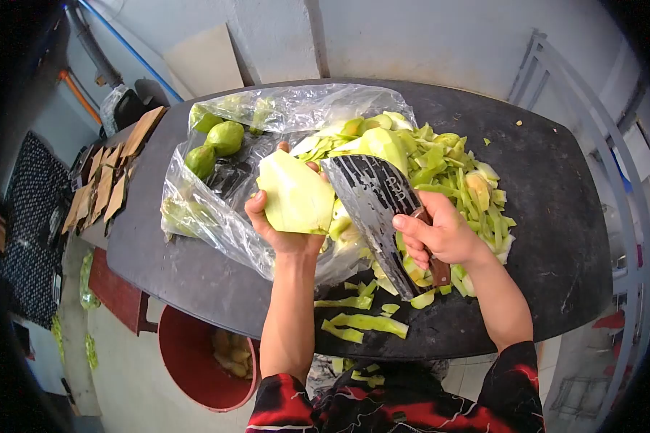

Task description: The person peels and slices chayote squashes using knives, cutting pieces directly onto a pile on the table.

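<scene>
Pale green on the peeled fruit [295, 193] — black, red-blotched, white-lined on the shirt [511, 390] — red on the bucket [188, 364].

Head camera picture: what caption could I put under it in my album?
Left hand holding a peeled pale-green fruit, right hand a broad knife, above a dark table strewn with peelings.

Even, fairly bright light; soft shading. White glints on plastic bag [211, 225]. Centre reasonably crisp; wide-lens bowing, corners falling to black.
</scene>
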Demonstrator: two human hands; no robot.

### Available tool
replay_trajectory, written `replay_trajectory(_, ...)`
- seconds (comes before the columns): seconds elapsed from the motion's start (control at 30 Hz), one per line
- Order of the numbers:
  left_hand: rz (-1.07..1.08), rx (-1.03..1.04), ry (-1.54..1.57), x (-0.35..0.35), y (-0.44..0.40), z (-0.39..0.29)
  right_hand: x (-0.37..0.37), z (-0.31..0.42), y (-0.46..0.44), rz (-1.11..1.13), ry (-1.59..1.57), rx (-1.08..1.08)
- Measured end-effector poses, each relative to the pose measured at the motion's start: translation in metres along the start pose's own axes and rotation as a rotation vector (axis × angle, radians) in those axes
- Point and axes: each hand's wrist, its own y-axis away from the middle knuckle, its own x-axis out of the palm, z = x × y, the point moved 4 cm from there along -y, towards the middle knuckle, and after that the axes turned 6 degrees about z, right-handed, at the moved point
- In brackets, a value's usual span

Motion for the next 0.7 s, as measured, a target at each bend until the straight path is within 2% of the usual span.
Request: replay_trajectory(0.7, 0.052, 0.019, -0.118, 0.01, 0.002, -0.007, -0.009, -0.006, 0.004, 0.097, -0.058, 0.043)
